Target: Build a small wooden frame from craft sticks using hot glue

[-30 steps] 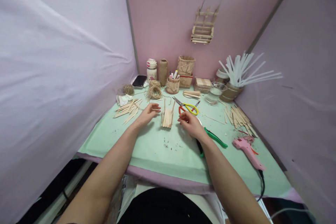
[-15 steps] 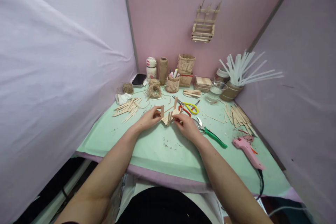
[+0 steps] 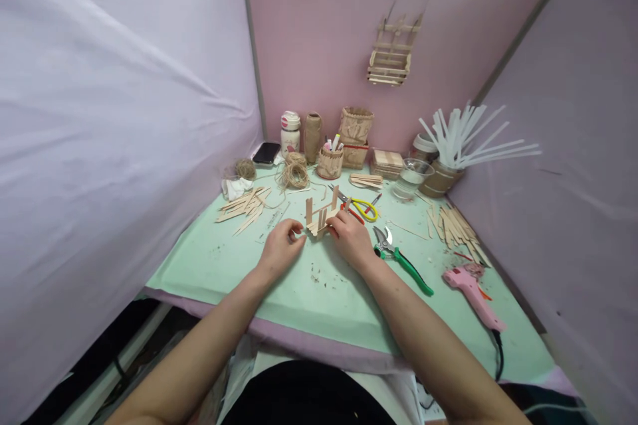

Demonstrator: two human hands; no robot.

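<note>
A small popsicle-stick structure (image 3: 315, 228) rests on the table in front of me, a base of flat sticks with several short sticks standing up from it. My right hand (image 3: 346, 232) grips its right side between thumb and fingers, partly hiding that end. My left hand (image 3: 284, 244) is just left of the structure, apart from it, fingers curved with a gap between thumb and fingertips and nothing in them. Scissors with yellow handles (image 3: 366, 210) lie behind my right hand. Green-handled pruning shears (image 3: 406, 265) lie open to its right.
A pink glue gun (image 3: 473, 292) with its cord lies at the right. Loose sticks (image 3: 244, 206) lie at the left, and another pile (image 3: 456, 229) at the right. Twine (image 3: 295, 174), a water cup (image 3: 409, 179), a pen holder (image 3: 329, 163) and glue sticks (image 3: 463, 136) stand behind.
My left hand has let go of the structure's left upright stick and drawn back a little toward me. My right hand stays on the structure. The view has shifted slightly.
</note>
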